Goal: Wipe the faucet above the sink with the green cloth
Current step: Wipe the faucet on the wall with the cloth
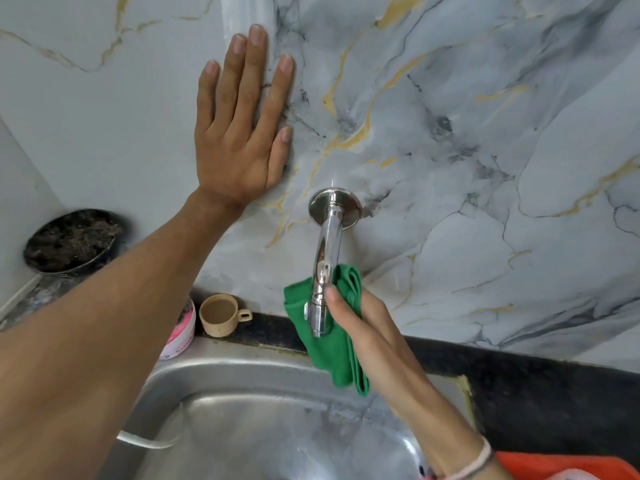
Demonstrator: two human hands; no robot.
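Marble-patterned wall backs the chrome faucet, which juts from its round flange toward the steel sink below; the green cloth is folded around the spout's lower end, clamped there by the right hand, thumb pressing on the near face. Wiping looks under way at the tip, while the upper pipe and flange sit bare and probably remain to be done. Farther left, the left hand lies flat and spread on the wall, holding nothing, above a tan cup on the dark table edge.
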